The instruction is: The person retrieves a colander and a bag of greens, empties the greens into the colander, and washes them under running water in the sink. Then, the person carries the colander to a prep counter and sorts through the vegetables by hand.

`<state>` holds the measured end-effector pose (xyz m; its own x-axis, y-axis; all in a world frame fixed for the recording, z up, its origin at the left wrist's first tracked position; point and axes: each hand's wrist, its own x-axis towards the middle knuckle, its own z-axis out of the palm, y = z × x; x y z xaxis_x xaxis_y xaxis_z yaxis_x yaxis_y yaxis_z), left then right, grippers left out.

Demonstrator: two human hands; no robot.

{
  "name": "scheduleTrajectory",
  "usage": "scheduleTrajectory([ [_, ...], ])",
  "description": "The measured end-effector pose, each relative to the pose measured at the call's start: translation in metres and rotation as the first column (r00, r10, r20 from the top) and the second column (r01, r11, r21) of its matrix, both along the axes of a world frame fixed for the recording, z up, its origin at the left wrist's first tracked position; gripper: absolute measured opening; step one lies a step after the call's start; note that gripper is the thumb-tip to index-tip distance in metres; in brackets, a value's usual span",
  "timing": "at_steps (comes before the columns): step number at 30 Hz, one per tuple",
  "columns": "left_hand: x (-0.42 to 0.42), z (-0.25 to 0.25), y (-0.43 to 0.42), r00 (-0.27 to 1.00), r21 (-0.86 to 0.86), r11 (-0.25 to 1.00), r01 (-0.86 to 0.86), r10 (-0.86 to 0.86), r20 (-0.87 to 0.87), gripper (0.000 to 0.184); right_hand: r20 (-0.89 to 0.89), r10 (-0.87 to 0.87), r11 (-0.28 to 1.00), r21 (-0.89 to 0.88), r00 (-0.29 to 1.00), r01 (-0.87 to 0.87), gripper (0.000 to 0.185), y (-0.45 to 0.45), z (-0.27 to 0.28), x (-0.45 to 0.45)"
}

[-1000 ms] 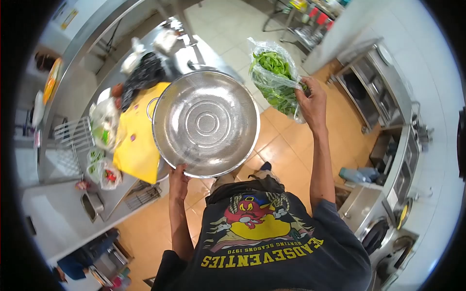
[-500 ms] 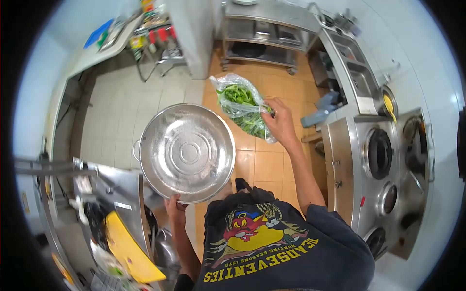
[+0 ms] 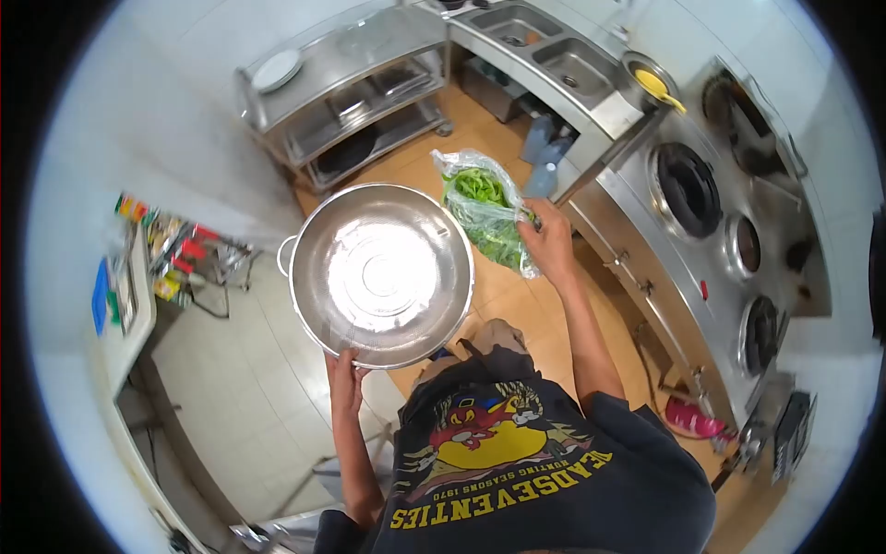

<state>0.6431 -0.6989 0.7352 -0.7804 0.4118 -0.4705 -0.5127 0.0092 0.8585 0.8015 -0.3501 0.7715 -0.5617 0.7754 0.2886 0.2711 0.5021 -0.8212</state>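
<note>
My left hand (image 3: 345,379) grips the near rim of a large round metal colander (image 3: 383,272), which has a small loop handle on its left side. The colander's inside faces up toward me, and nothing lies in it. To its right, my right hand (image 3: 548,235) is closed on the edge of a clear plastic bag (image 3: 486,208) of green leafy vegetables (image 3: 480,187). The bag hangs in the air close to the colander's rim, its mouth partly open.
Ahead stands a metal shelf cart (image 3: 360,65) with plates (image 3: 277,70) on top. A double sink (image 3: 577,69) is at the upper right. Along the right side runs a stove (image 3: 683,268) with burners and a pan. A cluttered counter (image 3: 129,286) is at left.
The room has shifted in view as I turn to the right, toward the sink and stove. Both hands still hold the colander and the bag.
</note>
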Motion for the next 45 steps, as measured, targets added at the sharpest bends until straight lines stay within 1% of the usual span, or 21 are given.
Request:
scheduleTrajectory([
  [1,-0.016,0.0,0.018,0.997,0.003,0.997,0.071,-0.071,-0.009,0.054,0.006,-0.051,0.999,-0.014,0.999,0.051,0.028,0.009,0.003,-0.002],
  [3,-0.024,0.007,0.055,0.989,0.006,0.989,0.147,-0.147,-0.028,0.054,-0.043,-0.148,0.989,-0.01,0.988,0.147,0.028,0.03,-0.002,0.012],
  [5,-0.05,0.005,0.088,0.973,0.009,0.973,0.232,-0.232,-0.004,0.054,-0.052,-0.228,0.974,-0.006,0.972,0.228,0.028,0.049,-0.003,0.009],
  [7,-0.075,0.0,0.122,0.957,0.023,0.957,0.289,-0.289,0.003,0.056,-0.056,-0.287,0.958,-0.007,0.956,0.287,0.027,0.07,-0.003,0.004],
  [9,-0.095,-0.005,0.155,0.944,0.023,0.944,0.329,-0.329,0.015,0.057,-0.018,-0.329,0.944,-0.036,0.944,0.328,0.027,0.092,-0.002,-0.002],
  [10,-0.072,0.0,0.174,0.944,-0.002,0.944,0.329,-0.329,-0.02,0.057,-0.042,-0.327,0.944,-0.068,0.944,0.323,0.027,0.111,-0.006,0.023],
  [13,-0.086,0.0,0.221,0.934,-0.018,0.934,0.358,-0.358,0.011,0.058,-0.064,-0.342,0.94,-0.008,0.938,0.342,0.027,0.155,-0.017,0.012],
  [15,-0.09,0.0,0.263,0.929,0.022,0.929,0.371,-0.371,0.01,0.061,-0.043,-0.355,0.935,-0.01,0.934,0.355,0.028,0.187,-0.017,0.008],
  [19,-0.096,0.006,0.314,0.899,-0.031,0.899,0.438,-0.437,0.035,0.063,-0.012,-0.372,0.926,-0.075,0.928,0.371,0.028,0.23,-0.015,0.007],
  [22,-0.115,0.001,0.356,0.907,-0.006,0.907,0.421,-0.42,0.019,0.056,-0.001,-0.436,0.899,-0.054,0.9,0.435,0.028,0.264,-0.021,-0.008],
  [24,-0.119,0.003,0.384,0.902,-0.044,0.901,0.431,-0.431,0.017,0.056,-0.018,-0.442,0.896,-0.061,0.897,0.44,0.028,0.289,-0.028,-0.006],
  [29,-0.185,-0.011,0.452,0.874,-0.037,0.874,0.485,-0.483,0.043,0.055,0.035,-0.514,0.852,-0.091,0.857,0.515,0.027,0.336,-0.036,-0.038],
  [30,-0.202,-0.011,0.469,0.868,-0.031,0.868,0.496,-0.495,0.037,0.055,0.068,-0.547,0.83,-0.083,0.834,0.551,0.026,0.343,-0.035,-0.046],
  [33,-0.235,-0.005,0.504,0.875,-0.04,0.874,0.485,-0.485,0.017,0.053,0.05,-0.583,0.801,-0.136,0.811,0.584,0.027,0.372,-0.048,-0.06],
  [35,-0.268,-0.008,0.539,0.871,-0.009,0.871,0.491,-0.491,0.003,0.051,0.093,-0.612,0.775,-0.13,0.785,0.619,0.027,0.39,-0.053,-0.076],
  [37,-0.295,-0.005,0.559,0.867,0.009,0.868,0.497,-0.497,0.028,0.049,0.156,-0.62,0.761,-0.116,0.769,0.638,0.028,0.398,-0.056,-0.087],
  [38,-0.304,0.003,0.569,0.84,0.046,0.84,0.54,-0.542,0.038,0.047,0.17,-0.629,0.74,-0.17,0.759,0.651,0.028,0.402,-0.055,-0.093],
  [39,-0.314,0.002,0.582,0.846,0.048,0.847,0.529,-0.531,0.049,0.047,0.189,-0.627,0.73,-0.196,0.755,0.655,0.028,0.41,-0.056,-0.101],
  [41,-0.331,0.0,0.601,0.862,0.048,0.865,0.499,-0.502,0.077,0.045,0.235,-0.616,0.709,-0.251,0.752,0.659,0.029,0.424,-0.059,-0.114],
  [42,-0.336,0.001,0.612,0.855,0.015,0.856,0.516,-0.516,0.044,0.042,0.233,-0.612,0.714,-0.248,0.756,0.655,0.029,0.432,-0.064,-0.119],
  [45,-0.344,0.005,0.64,0.865,-0.034,0.866,0.499,-0.494,0.088,0.041,0.249,-0.612,0.705,-0.258,0.75,0.661,0.03,0.454,-0.077,-0.128],
])
